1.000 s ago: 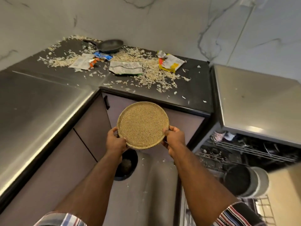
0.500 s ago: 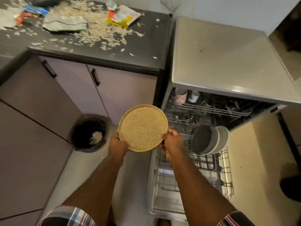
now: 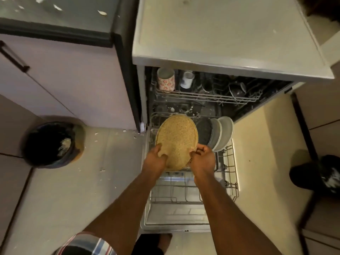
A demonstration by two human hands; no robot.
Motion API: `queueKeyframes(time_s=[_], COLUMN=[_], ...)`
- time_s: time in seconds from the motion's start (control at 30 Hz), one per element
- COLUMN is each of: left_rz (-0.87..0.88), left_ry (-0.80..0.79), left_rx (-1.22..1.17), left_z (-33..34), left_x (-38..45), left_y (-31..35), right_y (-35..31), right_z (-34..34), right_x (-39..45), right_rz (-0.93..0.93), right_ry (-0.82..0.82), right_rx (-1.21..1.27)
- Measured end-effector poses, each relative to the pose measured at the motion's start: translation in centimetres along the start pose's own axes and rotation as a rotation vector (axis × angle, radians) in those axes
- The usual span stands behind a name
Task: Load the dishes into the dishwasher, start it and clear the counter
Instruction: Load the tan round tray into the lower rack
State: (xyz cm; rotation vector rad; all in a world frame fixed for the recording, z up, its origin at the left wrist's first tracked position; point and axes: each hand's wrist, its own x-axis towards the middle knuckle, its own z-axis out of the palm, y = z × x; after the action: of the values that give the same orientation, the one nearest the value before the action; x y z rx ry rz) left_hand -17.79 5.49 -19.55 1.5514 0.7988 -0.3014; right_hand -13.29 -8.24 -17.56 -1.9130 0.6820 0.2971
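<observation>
Head view, plate: a round speckled tan plate [image 3: 177, 140] is held tilted over the pulled-out lower rack [image 3: 228, 173] of the open dishwasher [image 3: 220, 57].
Head view, left hand: the left hand [image 3: 156, 157] grips the plate's near left edge, thumb lying on its face.
Head view, right hand: the right hand [image 3: 203, 159] holds the near right edge with curled fingers.
Head view, lower rack: a dark plate [image 3: 203, 130] and two pale plates [image 3: 223, 133] stand on edge just right of the held plate; the near part of the rack shows bare wire.
Head view, upper rack: a flowered mug [image 3: 165, 80] and a white mug [image 3: 187, 80] sit at its left end.
Head view, surface: the dark surface [image 3: 73, 19] at upper left carries a few pale scraps.
Head view, floor: a dark bin [image 3: 49, 144] with pale scraps inside stands at left beside the cabinet; small crumbs lie on the floor near it.
</observation>
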Motion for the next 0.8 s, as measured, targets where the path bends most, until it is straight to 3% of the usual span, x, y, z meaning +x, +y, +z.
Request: queueKeyframes(time_s=[0.13,0.23,0.53,0.8], left_rz=[-0.051,-0.075,-0.003,-0.022], left_ry=[-0.129,-0.108,0.032,0.104], left_rx=[-0.122,-0.164,-0.063,-0.021], left_z=[4.6,6.0,8.0,9.6], left_x=[3.2,6.0,14.0,17.7], left_y=[3.5,4.8,0.4,-2.7], right_y=[-0.4,1.0,4.9,6.7], right_z=[0.7,2.5,5.5,5.2], right_x=[1.5,3.4,10.7,13.6], right_rz=[-0.181,-0.165,-0.448,-0.425], right_ry=[0.011,-0.044,-0.226,-0.44], right_rx=[-0.265,-0.289,-0.396,-0.385])
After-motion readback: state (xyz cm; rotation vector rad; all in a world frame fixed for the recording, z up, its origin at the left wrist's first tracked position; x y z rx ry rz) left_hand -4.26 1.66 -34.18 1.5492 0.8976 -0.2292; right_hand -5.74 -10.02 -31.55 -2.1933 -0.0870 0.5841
